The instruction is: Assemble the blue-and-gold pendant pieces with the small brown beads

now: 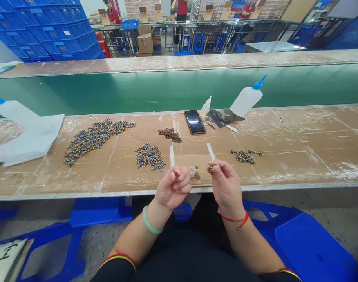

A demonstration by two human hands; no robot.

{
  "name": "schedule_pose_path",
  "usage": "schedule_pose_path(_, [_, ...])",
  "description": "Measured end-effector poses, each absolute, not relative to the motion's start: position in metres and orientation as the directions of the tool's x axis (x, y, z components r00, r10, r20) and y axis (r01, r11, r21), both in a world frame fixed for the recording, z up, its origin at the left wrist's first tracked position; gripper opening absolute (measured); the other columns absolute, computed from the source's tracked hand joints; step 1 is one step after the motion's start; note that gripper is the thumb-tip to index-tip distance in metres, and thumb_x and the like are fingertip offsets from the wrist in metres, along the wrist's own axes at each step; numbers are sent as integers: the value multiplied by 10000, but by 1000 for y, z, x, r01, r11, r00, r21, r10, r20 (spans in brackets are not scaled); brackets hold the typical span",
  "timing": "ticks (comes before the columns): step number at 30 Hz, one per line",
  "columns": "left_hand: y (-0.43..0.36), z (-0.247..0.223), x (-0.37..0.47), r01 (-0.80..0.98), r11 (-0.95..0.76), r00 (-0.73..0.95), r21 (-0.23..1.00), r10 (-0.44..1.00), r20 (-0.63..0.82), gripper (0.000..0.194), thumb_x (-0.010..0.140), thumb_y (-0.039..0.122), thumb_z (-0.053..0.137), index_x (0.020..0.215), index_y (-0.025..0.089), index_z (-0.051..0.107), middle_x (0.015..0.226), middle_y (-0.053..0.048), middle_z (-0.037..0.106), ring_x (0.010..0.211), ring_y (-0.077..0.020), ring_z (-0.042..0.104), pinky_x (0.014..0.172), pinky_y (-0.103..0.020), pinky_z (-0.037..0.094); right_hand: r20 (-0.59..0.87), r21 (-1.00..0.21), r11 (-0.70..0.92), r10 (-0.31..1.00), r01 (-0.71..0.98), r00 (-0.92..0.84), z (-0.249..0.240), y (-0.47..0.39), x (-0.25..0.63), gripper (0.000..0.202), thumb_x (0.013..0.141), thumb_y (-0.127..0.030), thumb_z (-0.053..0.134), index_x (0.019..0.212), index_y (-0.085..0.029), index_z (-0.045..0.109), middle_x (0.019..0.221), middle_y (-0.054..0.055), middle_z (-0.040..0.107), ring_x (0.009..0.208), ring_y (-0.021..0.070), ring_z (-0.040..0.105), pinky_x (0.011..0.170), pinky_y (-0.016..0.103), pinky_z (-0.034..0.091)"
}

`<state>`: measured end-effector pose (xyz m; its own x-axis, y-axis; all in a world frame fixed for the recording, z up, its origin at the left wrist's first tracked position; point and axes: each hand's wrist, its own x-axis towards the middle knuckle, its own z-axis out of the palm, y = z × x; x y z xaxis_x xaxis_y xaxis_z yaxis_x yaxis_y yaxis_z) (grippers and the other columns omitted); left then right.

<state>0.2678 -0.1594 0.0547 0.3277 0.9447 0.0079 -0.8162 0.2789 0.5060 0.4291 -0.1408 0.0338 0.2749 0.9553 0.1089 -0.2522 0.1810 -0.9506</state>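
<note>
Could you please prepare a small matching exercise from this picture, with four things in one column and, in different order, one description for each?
Column one
1. Left hand
2. Right hand
3. Phone
4. Brown pile

Column two
A. Lies flat near the small bottle
B. Has a red cord at its wrist
C. Lies between number 3 and the large blue-and-gold pile
D. Has a pale green bangle behind it

Right pairs: 1-D, 2-B, 3-A, 4-C
</note>
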Motion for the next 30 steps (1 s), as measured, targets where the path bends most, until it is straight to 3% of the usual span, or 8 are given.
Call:
schedule_pose_path(6, [-170,24,248,-833,251,264,493,963,-44,411,701,439,957,712,173,644,671,64,370,495,-29,116,424,-168,170,82,-997,81,992,15,96,35,-128,449,434,641,-669,908,770,-266,812,732,10,734,708,192,615,749,379,501])
schedule_pose_path(13, [-176,-8,256,-829,243,248,504,967,-58,364,727,389,944,757,170,655,698,56,445,499,-24,207,461,-189,203,194,-910,266,951,318,-239,33,-111,476,343,810,-622,811,809,-280,837,798,45,749,826,231,660,831,419,514])
schedule_pose_path(21, [-181,-3,266,-819,227,276,527,961,14,339,772,416,916,775,181,672,678,56,451,498,-32,266,504,-213,245,175,-860,297,935,414,-308,41,-104,481,360,819,-655,782,812,-299,838,812,57,748,817,243,645,829,441,518])
schedule_pose_path(30, [-183,-3,272,-807,241,269,540,963,-28,409,724,471,928,729,180,640,642,65,415,489,-44,277,526,-226,291,124,-850,265,941,454,-316,45,-102,487,365,784,-676,808,792,-313,837,789,48,755,815,255,637,842,444,476])
